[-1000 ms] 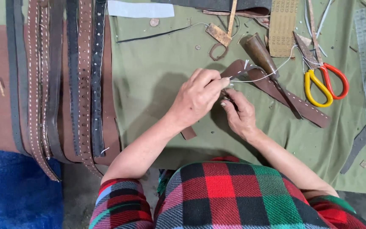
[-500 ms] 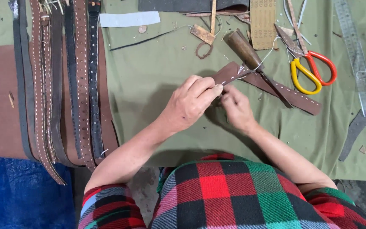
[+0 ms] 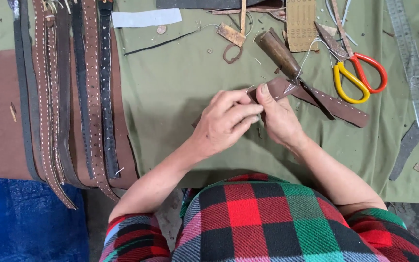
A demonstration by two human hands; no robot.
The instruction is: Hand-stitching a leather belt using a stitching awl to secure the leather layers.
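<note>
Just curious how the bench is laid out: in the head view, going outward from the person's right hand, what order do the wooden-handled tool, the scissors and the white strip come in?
From the right hand:
1. Wooden-handled tool, just above it.
2. Scissors, farther right.
3. White strip, far upper left.

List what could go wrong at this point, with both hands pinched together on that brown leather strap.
1. The wooden-handled awl lies with its tip across the strap, close to the right hand; a slip could prick it.
2. The pale thread loops loosely near the scissors and may snag.
3. The left hand hides the strap's near end, so stitches could wander.
</note>
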